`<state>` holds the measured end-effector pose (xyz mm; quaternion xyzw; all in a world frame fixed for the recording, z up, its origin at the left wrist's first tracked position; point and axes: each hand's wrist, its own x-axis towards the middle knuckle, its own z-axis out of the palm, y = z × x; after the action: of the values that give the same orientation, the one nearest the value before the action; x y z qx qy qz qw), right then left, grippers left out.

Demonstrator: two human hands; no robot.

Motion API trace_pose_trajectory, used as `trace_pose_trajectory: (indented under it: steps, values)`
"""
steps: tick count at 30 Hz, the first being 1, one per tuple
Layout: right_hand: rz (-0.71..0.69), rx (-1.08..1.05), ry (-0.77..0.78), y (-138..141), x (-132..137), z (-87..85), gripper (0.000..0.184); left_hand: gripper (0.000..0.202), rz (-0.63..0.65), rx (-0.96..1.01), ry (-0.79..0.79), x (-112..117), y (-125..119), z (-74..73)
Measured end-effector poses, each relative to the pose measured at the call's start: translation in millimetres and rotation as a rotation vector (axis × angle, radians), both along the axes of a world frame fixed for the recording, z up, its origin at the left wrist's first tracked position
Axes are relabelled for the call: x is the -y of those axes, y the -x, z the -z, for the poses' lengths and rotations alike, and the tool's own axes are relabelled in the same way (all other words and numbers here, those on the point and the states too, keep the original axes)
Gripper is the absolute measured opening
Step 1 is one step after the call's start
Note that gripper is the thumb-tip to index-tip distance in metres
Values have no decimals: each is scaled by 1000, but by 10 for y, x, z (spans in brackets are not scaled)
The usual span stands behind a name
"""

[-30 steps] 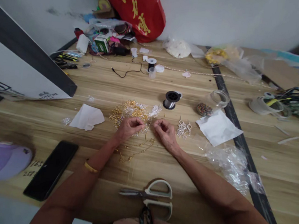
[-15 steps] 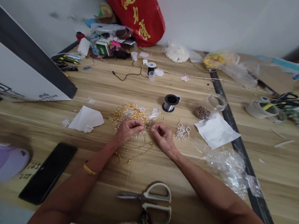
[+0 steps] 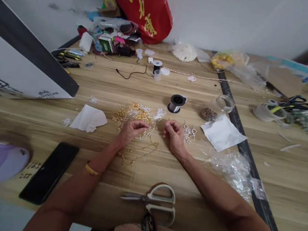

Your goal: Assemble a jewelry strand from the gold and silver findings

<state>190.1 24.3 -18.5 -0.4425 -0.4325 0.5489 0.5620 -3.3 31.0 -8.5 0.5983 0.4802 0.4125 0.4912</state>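
Note:
My left hand (image 3: 133, 131) is closed in a pinch at the front of a pile of gold and silver beaded pieces (image 3: 134, 110). A thin gold chain (image 3: 134, 160) lies looped on the table, and one end rises to those fingertips. To the right, apart from the left, my right hand (image 3: 174, 136) has its thumb and fingers pressed together; anything between them is too small to make out. Beside it lies a cluster of silver ring-shaped findings (image 3: 189, 133). A spool of fine wire (image 3: 176, 103) stands behind the hands.
Scissors (image 3: 150, 201) lie near the front edge. A black phone (image 3: 48, 173) and white paper (image 3: 89, 118) are on the left. On the right are another paper sheet (image 3: 223, 133), a clear plastic bag (image 3: 232, 172) and a jar of beads (image 3: 213, 109). A large box (image 3: 31, 66) stands far left.
My right hand has moved right, away from the left hand, widening the gap between them. My left hand stays pinched in nearly the same place. The view has shifted slightly.

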Motion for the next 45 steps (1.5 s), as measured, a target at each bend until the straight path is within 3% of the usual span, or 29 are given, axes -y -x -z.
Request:
trace_pose_trajectory:
  steps: [18, 26, 30, 39, 45]
  values:
    - [0, -55, 3, -1, -20, 2, 25, 15, 30, -78, -88, 5, 24, -10]
    - [-167, 297, -176, 42, 103, -34, 22, 8, 57, -330, -328, -19, 38, -60]
    - [-234, 378, -200, 44, 135, -19, 19, 9, 53, -344, -344, -29, 60, -63]
    - [-173, 299, -139, 39, 87, -55, 23, 11, 98, -395, -349, -48, 100, -97]
    - [-156, 215, -61, 31, 51, -71, 29, 11, 78, -385, -344, -71, 144, -32]
